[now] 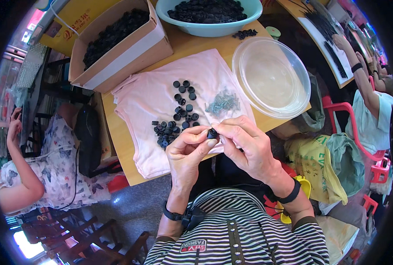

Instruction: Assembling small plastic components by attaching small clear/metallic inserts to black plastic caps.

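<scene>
Over the near edge of a pink cloth, my left hand pinches a small black round cap between thumb and fingers. My right hand meets it from the other side, its thumb and forefinger closed at the cap's top. Whatever the right fingertips hold is too small to make out. Beyond my hands lie several loose black caps, and a heap of smaller black parts sits left of them. A pile of thin silvery pins rests on the cloth farther right.
An open cardboard box of black parts stands at the far left of the table. A light blue basin of black parts is at the back. To the right lies a clear round plastic lid. Other people sit at both sides.
</scene>
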A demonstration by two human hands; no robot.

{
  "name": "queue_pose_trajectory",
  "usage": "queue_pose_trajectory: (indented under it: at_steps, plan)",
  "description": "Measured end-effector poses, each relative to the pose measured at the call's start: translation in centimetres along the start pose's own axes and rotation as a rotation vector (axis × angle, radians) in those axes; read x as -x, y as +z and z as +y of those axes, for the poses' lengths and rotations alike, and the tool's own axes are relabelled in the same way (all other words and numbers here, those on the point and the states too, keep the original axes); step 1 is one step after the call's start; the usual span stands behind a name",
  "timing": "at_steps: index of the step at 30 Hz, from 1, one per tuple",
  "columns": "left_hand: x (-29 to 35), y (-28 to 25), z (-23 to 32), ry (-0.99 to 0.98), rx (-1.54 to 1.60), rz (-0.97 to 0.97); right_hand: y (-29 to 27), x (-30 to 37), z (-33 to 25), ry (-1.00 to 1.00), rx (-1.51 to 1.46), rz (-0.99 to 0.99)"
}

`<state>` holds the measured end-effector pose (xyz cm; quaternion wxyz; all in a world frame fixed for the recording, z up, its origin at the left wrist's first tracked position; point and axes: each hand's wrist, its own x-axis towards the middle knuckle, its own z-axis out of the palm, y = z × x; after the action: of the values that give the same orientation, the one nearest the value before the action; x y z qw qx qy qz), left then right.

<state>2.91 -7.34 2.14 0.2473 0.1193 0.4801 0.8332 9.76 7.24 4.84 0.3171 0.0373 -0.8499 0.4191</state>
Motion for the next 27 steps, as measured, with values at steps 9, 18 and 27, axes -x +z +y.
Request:
queue_pose_trajectory:
  at_steps: [9, 18, 27]
  plan:
    - [0.2, -0.3, 0.0, -0.089, 0.035, 0.043, 0.8, 0.5, 0.1, 0.082, -0.055, -0.012]
    - [0.5, 0.5, -0.4, -0.132, 0.056, 0.033, 1.2, 1.2, 0.3, 0.081, 0.094, 0.030]
    - [0.3, 1.0, -1.0, -0.104, 0.080, 0.086, 0.9, 0.6, 0.5, 0.028, 0.091, 0.073]
